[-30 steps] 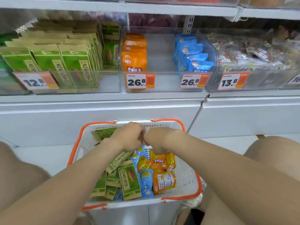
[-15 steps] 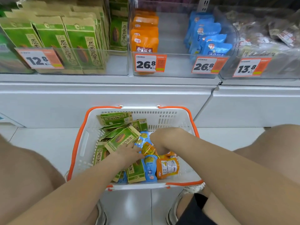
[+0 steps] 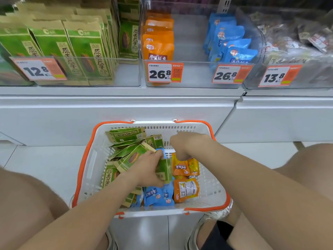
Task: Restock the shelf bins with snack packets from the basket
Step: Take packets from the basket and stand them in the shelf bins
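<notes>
A green packet (image 3: 164, 171) is being pinched by the left hand (image 3: 149, 168), whose fingers were lying flat on the pile half a second ago; the packet is being held low inside the basket (image 3: 86, 159); the right hand (image 3: 183, 147) is being curled over the orange packets (image 3: 181, 167), whether round anything cannot be told; a lift to the green bin (image 3: 126, 74) is probably being readied.

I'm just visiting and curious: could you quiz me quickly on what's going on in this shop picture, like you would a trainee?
1. True or false: the basket holds only green packets.
2. The left hand grips a packet of which colour? A orange, B green, C blue.
3. Fill in: the price tag below the orange shelf packets reads ___.
Key: 1 false; 2 B; 3 26.8.
</notes>
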Motion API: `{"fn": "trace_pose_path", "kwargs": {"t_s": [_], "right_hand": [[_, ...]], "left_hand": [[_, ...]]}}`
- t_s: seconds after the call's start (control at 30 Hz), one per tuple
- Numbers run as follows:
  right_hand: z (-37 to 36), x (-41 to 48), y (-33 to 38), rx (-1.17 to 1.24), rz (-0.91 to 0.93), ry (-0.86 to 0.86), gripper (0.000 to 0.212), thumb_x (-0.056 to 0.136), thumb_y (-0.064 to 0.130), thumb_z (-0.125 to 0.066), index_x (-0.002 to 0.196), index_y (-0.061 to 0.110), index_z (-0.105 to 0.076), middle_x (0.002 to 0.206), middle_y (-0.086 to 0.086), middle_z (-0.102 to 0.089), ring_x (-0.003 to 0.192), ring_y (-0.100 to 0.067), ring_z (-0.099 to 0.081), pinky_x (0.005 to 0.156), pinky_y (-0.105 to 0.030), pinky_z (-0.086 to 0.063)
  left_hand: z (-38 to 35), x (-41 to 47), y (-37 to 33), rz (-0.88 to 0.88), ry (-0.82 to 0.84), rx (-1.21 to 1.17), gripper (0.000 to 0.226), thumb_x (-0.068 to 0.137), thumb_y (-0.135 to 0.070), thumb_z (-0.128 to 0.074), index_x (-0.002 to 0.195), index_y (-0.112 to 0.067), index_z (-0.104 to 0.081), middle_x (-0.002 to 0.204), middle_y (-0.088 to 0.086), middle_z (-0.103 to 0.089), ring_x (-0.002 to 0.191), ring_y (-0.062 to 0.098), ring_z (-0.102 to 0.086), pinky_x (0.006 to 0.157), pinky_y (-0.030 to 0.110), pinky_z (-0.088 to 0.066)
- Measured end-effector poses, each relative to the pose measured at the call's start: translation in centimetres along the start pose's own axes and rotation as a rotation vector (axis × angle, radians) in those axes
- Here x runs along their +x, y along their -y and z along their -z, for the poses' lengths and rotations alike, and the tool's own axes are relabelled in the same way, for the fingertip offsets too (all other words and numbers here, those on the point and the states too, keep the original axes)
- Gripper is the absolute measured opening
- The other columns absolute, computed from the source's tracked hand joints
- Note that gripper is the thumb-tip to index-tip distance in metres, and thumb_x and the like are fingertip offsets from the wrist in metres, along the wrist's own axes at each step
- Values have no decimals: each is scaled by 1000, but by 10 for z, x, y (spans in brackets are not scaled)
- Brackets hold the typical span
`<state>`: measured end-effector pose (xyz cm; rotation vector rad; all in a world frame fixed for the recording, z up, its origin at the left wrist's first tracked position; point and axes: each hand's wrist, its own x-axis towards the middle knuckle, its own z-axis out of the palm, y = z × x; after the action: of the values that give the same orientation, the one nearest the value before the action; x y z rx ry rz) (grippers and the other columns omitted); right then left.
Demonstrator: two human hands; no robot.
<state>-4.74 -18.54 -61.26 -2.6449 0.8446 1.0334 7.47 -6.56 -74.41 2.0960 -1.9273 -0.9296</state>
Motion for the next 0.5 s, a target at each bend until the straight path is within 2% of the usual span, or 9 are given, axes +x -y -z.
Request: {"fn": "trace_pose_path", "kwargs": {"t_s": [0.07,0.13,0.2,0.27,0.37,0.43,0.5], "right_hand": [[8,2,-11,111,-26,-78,8,91,8,-59,83,9,-57,77,-5,-54,62,-20,-50,55,-31,-42],[18,4,-20,323,-26,-116,13,86,16,-65,78,6,-60,72,-8,-61,61,-24,-58,53,-33,-51],[25,6,-27,622,-4,-114,23,82,21,-72,94,1,-74,84,-15,-76,74,-28,-75,68,-39,-66],[27,9,-31,848,18,-171,18,83,18,-77,96,6,-79,90,-15,-78,82,-28,-78,77,-46,-66],[31,10,-35,1035,14,-347,4,91,12,-76,89,10,-79,84,-15,-79,79,-29,-78,77,-43,-66],[34,6,-37,1110,1,-434,8,93,9,-76,86,9,-80,80,-14,-78,72,-24,-77,71,-34,-65],[38,2,-37,1191,-4,-466,9,93,8,-75,86,9,-79,77,-9,-77,66,-17,-72,66,-26,-62]], "left_hand": [[12,-1,-10,79,-136,-364,69,60,-48,-96,99,-29,-42,94,-7,-61,80,6,-58,60,21,-45],[24,-1,-20,141,-267,-600,68,64,-48,-97,104,-26,-46,92,-8,-67,73,2,-63,59,21,-48],[36,-1,-28,146,-336,-793,74,65,-48,-99,114,-26,-48,98,-5,-73,81,5,-71,69,30,-58],[46,-1,-36,124,-380,-927,73,68,-40,-99,123,-28,-53,106,-6,-76,93,9,-75,78,31,-61],[62,2,-43,102,-412,-1012,52,80,-36,-92,123,-27,-64,108,-6,-78,99,10,-75,84,31,-58],[73,3,-44,125,-385,-1103,38,92,-46,-78,125,-30,-67,112,-4,-79,105,14,-74,96,43,-58],[86,2,-46,148,-370,-1204,36,102,-56,-59,126,-31,-69,114,0,-79,109,20,-74,104,52,-54]]}}
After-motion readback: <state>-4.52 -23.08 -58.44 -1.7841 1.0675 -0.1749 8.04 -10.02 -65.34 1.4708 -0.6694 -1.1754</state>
